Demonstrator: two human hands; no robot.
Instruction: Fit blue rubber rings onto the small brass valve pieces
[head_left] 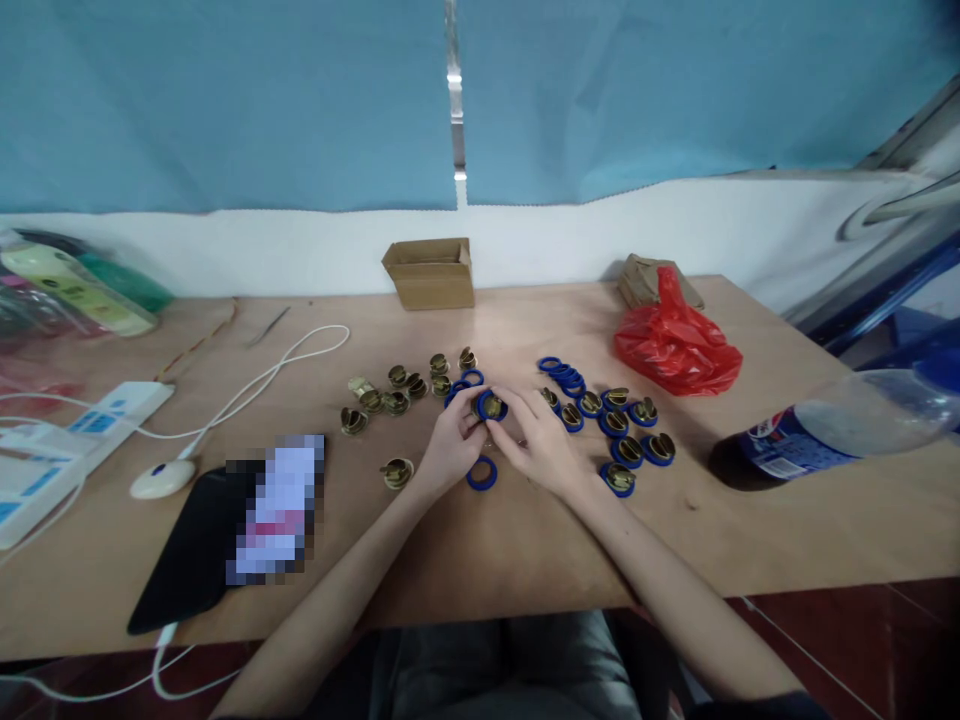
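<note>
Both of my hands meet over the middle of the table, closed on one brass-coloured metal piece with a blue ring around it (492,405). My left hand (454,440) pinches it from the left, and my right hand (538,440) grips its right side. A loose blue ring (481,473) lies just below my fingers. Behind my left hand are more blue rings (471,378). Several brass pieces without blue rings (397,402) are spread to the left. On the right sit several brass pieces with blue rings (615,422), and a row of bare blue rings (562,375) lies behind them.
A small cardboard box (431,275) stands at the back. To the right are a red plastic bag (679,345) and a cola bottle (810,430) on its side. The left holds a phone (277,510), a black flat device (187,550), a white cable and a power strip (82,450).
</note>
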